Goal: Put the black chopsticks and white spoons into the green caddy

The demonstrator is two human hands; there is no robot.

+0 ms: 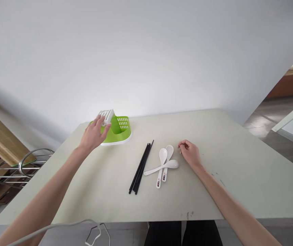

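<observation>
The worktop (202,205) abuts the wall (161,61) along its far edge. A green caddy (118,136) with a white base and a perforated side stands near the far left corner of the worktop. The left hand (93,132) grips a white slotted piece (108,117) at the top of the caddy, fingers over its upper face and thumb against its near side. The piece is tilted; whether it is seated on the caddy cannot be determined.

A bundle of black chopsticks (140,171) lies at mid-worktop, slanting from the near edge toward the far edge. Three white spoons (163,166) lie just to its right. Two point their bowls toward the far edge; the third crosses over their handles, bowl toward the right edge.

The right hand (190,153) rests beside the spoons, fingers curled into a loose fist. A metal rack (20,167) stands beyond the left edge.
</observation>
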